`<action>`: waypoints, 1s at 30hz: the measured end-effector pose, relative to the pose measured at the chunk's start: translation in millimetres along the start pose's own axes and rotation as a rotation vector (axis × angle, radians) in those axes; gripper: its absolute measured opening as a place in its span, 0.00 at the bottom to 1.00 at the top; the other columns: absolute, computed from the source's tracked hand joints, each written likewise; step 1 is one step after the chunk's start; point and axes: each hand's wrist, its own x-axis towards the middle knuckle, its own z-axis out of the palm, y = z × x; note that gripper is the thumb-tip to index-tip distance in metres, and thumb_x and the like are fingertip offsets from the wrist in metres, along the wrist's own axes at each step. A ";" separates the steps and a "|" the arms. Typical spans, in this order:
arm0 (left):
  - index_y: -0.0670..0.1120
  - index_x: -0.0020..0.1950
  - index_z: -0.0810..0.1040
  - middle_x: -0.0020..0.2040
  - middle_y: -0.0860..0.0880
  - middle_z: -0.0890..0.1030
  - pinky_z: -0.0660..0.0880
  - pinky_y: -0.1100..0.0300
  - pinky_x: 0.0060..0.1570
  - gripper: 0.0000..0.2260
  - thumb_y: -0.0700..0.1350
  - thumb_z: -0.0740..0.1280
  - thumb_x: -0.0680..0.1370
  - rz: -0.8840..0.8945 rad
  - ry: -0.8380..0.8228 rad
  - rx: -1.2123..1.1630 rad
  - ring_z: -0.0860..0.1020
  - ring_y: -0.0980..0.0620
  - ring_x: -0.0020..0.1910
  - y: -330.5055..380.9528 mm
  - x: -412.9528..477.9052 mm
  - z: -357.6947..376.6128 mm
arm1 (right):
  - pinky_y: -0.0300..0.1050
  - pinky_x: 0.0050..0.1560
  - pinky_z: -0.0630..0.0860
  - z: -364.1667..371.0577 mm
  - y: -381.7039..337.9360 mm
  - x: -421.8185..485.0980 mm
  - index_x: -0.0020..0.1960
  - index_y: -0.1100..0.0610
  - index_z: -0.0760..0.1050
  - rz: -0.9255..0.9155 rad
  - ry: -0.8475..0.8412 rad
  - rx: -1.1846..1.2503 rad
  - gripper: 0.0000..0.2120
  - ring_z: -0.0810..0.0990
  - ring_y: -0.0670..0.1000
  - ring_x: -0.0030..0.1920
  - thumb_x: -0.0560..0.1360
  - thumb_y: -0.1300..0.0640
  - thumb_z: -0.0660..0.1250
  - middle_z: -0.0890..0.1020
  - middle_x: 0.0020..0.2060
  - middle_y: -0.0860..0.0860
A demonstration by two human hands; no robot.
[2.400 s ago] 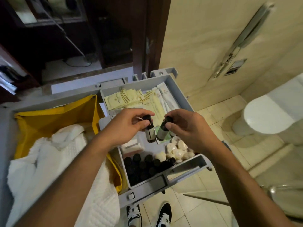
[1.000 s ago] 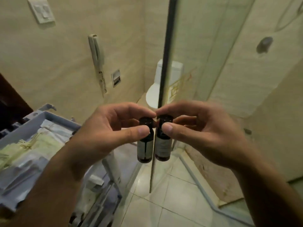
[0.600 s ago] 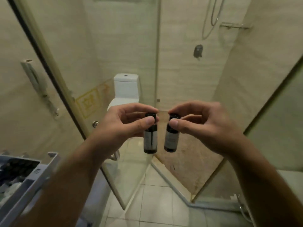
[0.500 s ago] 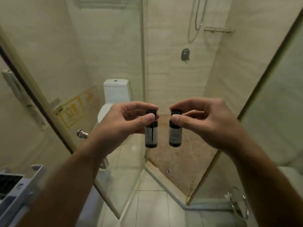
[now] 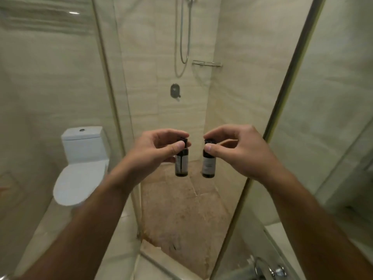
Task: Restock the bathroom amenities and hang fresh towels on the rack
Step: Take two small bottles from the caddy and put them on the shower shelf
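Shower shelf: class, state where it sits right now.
Head view, upper centre: the shelf is on the shower wall, just right of the hose, higher than the tap.

Only one cam here, worn on the head (wide-angle, edges bend). It looks forward and down into the shower (image 5: 179,114), left hand (image 5: 153,154) and right hand (image 5: 240,152) close in front, toilet (image 5: 80,164) off left.

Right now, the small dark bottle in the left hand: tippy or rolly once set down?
The bottle is probably rigid and light: the left hand hangs it from a pinch at its top. Tall and narrow, so likely tippy upright; round, so apt to roll on its side.
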 end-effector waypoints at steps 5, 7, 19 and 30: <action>0.41 0.62 0.80 0.54 0.45 0.86 0.79 0.61 0.46 0.11 0.36 0.65 0.81 0.004 -0.051 -0.038 0.84 0.53 0.51 -30.6 70.8 -30.4 | 0.36 0.46 0.81 20.8 16.9 63.4 0.54 0.49 0.84 0.054 0.045 -0.076 0.09 0.85 0.39 0.44 0.74 0.54 0.76 0.85 0.45 0.41; 0.42 0.62 0.80 0.55 0.45 0.86 0.80 0.57 0.50 0.11 0.36 0.65 0.81 0.009 -0.082 -0.060 0.84 0.50 0.53 -38.9 96.0 -42.1 | 0.36 0.46 0.80 27.3 20.1 87.0 0.54 0.49 0.84 0.065 0.060 -0.090 0.09 0.85 0.40 0.44 0.74 0.55 0.75 0.85 0.45 0.41; 0.47 0.58 0.81 0.53 0.47 0.86 0.78 0.46 0.58 0.12 0.35 0.61 0.83 0.052 -0.166 -0.201 0.84 0.45 0.54 -62.4 206.7 -73.5 | 0.41 0.50 0.82 45.4 37.0 192.4 0.53 0.49 0.84 0.062 0.144 -0.070 0.08 0.85 0.41 0.45 0.74 0.56 0.76 0.85 0.44 0.42; 0.46 0.61 0.79 0.52 0.45 0.86 0.81 0.55 0.51 0.13 0.35 0.57 0.84 0.049 -0.149 -0.218 0.85 0.44 0.53 -98.1 333.8 -94.3 | 0.41 0.48 0.80 56.2 113.5 318.5 0.52 0.50 0.85 0.077 0.168 0.074 0.08 0.84 0.41 0.46 0.75 0.59 0.73 0.86 0.43 0.43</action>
